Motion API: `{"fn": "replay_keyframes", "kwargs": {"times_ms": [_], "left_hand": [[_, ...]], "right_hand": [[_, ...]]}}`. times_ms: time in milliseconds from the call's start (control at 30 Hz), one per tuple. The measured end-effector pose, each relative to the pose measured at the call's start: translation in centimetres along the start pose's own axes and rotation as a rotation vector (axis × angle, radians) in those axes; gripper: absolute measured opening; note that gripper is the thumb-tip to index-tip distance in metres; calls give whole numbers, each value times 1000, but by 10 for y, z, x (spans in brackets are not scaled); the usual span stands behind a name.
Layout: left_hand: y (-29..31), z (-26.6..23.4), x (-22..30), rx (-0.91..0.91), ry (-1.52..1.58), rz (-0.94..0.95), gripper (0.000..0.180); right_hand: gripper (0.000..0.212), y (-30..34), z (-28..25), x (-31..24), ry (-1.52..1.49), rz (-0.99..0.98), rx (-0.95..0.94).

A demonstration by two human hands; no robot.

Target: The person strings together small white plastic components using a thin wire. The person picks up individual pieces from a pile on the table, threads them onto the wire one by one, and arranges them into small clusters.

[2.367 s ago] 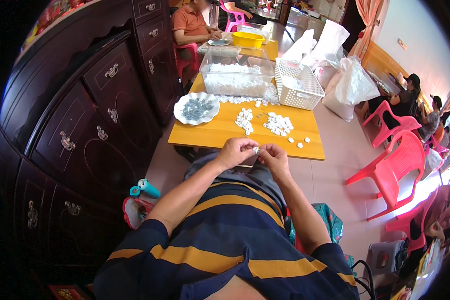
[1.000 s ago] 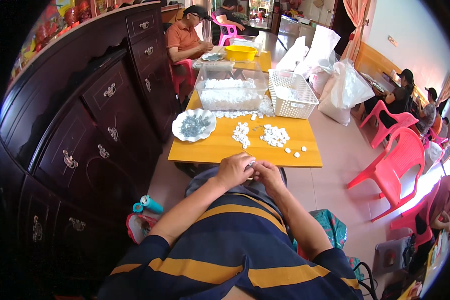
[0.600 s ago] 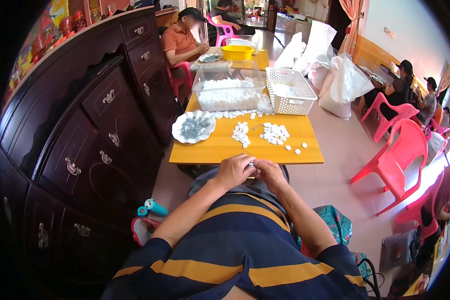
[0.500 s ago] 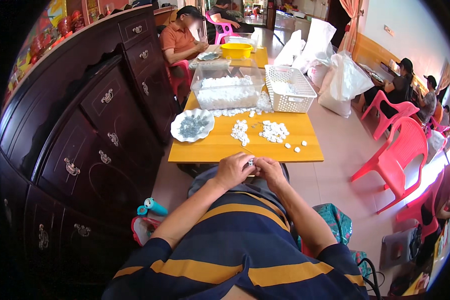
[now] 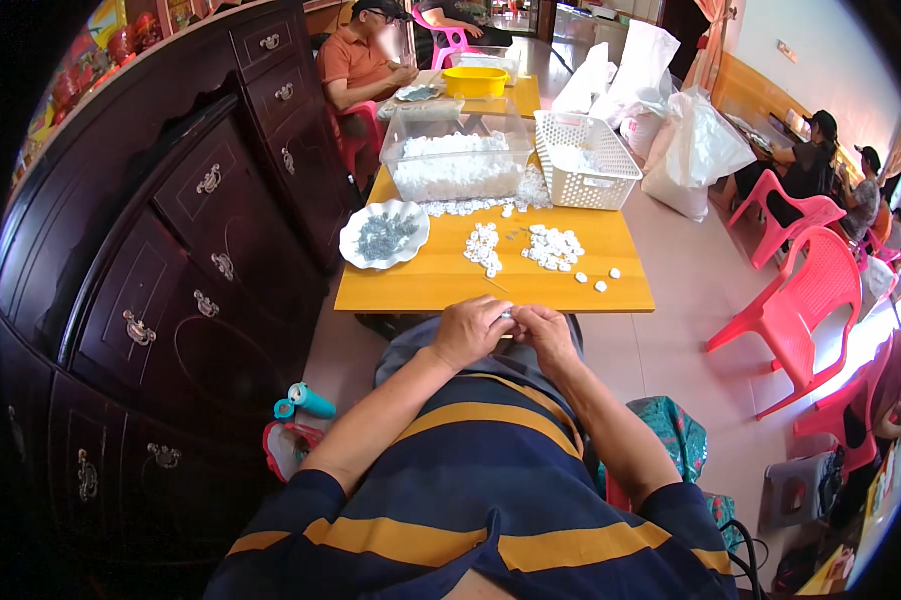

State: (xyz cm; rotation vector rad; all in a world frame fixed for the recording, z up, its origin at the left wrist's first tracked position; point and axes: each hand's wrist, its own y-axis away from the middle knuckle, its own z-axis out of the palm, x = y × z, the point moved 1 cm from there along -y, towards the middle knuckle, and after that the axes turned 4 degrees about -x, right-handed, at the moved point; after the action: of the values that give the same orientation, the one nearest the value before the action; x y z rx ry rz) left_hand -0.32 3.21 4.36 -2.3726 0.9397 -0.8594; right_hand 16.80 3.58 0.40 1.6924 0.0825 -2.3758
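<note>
Yellow-brown wood forms the table (image 5: 391, 291), and both hands meet just off its near edge, over the person's lap. The left hand (image 5: 469, 332) is closed around a small pale piece (image 5: 507, 314), with thumb and fingertips together on it; the right hand (image 5: 546, 332) has its fingertips pinched on the same piece from the other side. Fingers cover most of the piece, so its exact shape cannot be told.

Near the table's front edge lies a thin stick (image 5: 497, 285). Around the table's middle sit two heaps of small white pieces, a left heap (image 5: 483, 250) and a right heap (image 5: 554, 248), with three loose pieces (image 5: 601, 286) toward its right front corner. A wavy-rimmed white plate (image 5: 348, 240) of grey bits (image 5: 389, 236) rests at the table's left edge. Across its far part stand a clear bin (image 5: 457, 190) filled with white pieces and, to its right, a perforated white basket (image 5: 586, 190).
</note>
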Motion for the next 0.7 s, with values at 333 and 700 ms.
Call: {"fn": "replay_keyframes", "kwargs": {"times_ms": [333,700], "left_hand": [[-34,8,-12,-62,26,42,30],[-125,30,-105,-534,-364,-121,56]], "right_hand": [[22,-9,-22,-26,300,-147,117],[35,-14,-74,-48,1028,-231,475]]}}
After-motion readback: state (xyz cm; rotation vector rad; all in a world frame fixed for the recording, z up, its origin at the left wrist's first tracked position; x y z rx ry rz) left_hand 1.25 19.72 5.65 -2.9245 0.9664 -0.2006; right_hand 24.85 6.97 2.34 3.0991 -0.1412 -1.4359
